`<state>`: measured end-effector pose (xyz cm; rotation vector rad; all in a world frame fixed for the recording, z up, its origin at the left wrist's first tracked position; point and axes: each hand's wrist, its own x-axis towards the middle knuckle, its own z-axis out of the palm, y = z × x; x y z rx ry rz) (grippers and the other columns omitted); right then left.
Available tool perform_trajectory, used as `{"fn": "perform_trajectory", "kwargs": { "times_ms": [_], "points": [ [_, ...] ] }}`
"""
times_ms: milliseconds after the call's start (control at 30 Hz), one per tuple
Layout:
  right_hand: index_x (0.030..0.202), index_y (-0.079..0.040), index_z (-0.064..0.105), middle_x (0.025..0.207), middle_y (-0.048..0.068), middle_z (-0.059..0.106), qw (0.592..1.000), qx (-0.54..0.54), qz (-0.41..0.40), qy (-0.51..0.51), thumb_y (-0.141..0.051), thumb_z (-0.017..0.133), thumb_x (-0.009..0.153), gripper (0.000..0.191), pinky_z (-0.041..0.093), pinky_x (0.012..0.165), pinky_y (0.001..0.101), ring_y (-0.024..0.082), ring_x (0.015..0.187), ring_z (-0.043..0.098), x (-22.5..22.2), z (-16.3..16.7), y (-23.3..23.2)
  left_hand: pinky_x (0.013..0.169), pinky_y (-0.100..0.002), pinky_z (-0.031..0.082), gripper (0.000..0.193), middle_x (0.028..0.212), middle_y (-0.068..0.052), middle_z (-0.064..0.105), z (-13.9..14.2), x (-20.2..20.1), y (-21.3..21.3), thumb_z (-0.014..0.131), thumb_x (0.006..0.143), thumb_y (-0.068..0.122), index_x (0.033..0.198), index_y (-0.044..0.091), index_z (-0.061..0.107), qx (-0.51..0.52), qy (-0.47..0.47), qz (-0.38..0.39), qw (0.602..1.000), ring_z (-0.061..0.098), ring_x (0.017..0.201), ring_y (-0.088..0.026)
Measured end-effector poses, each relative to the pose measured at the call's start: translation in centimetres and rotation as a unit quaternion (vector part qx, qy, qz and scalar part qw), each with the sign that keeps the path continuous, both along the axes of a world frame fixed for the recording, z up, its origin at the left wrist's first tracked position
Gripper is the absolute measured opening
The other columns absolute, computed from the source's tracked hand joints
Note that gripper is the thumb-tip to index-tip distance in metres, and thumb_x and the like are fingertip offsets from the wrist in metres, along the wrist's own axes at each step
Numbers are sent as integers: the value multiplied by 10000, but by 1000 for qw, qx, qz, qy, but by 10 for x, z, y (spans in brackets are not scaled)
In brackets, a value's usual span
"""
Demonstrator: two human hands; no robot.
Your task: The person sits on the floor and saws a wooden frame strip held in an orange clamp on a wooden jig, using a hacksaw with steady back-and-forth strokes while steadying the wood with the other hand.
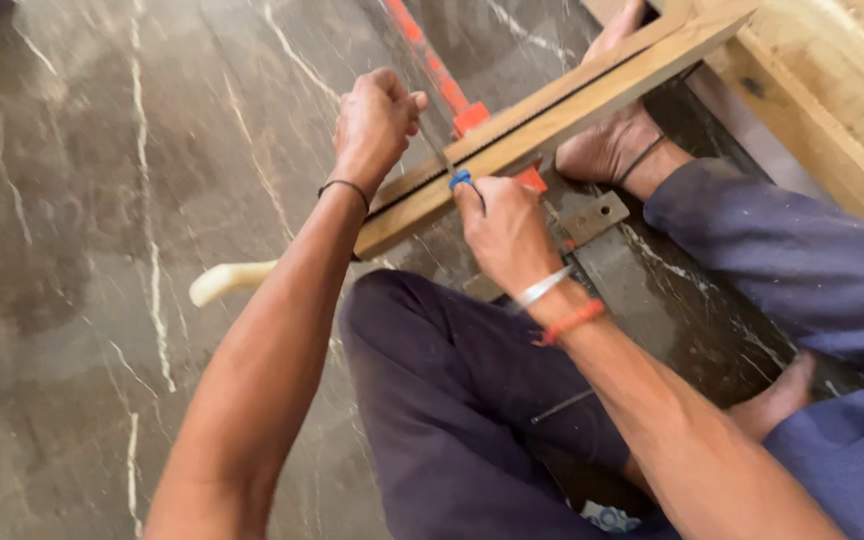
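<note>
On the marble floor [102, 250], a long wooden plank [552, 115] runs diagonally under both hands. The right hand [502, 230] pinches a small blue-tipped tool [461, 180] against its edge; the left hand [377, 120], fisted, grips a thin metal rod [434, 143] just above.

wooden plank [552, 120] | pale, long, dark groove along top face | lies slanted across marble floor, far end under a bare foot || blue-tipped tool [461, 179] | small, thin | touching plank's near end
</note>
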<state>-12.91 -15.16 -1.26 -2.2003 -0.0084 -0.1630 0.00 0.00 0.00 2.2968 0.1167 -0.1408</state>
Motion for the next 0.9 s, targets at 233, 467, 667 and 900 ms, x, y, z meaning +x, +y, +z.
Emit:
{"fn": "perform_trajectory", "kwargs": {
  "times_ms": [233, 467, 667, 900],
  "points": [
    [782, 21, 605, 713, 263, 610, 999, 9, 8, 33, -249, 549, 1008, 356, 447, 607, 508, 466, 703, 617, -62, 19, -24, 652, -444, 532, 282, 747, -135, 722, -18, -38, -3, 770, 882, 323, 808, 61, 700, 25, -107, -75, 991, 703, 714, -293],
    [801, 18, 660, 740, 263, 616, 997, 12, 26, -66, -254, 558, 1024, 367, 465, 610, 496, 451, 701, 644, 10, -2, 0, 618, -393, 542, 294, 689, -70, 729, -6, 10, 2, 744, 898, 316, 776, 57, 675, 14, -8, -17, 1000, 697, 615, -204],
    [800, -9, 710, 610, 169, 633, 997, 68, 4, 33, -282, 575, 1017, 375, 465, 546, 424, 298, 579, 633, -20, 11, -14, 607, -363, 546, 289, 650, -55, 721, -3, -9, 3, 736, 899, 296, 770, 46, 669, -12, -63, -70, 995, 697, 566, -171],
    [834, 9, 685, 593, 59, 625, 988, 123, 30, 85, -210, 567, 1014, 307, 428, 509, 345, 145, 527, 549, -35, 47, -28, 644, -426, 521, 370, 702, -98, 737, 14, -22, -1, 731, 951, 385, 802, 50, 680, 24, -160, -88, 983, 708, 675, -255]
  ]
}}
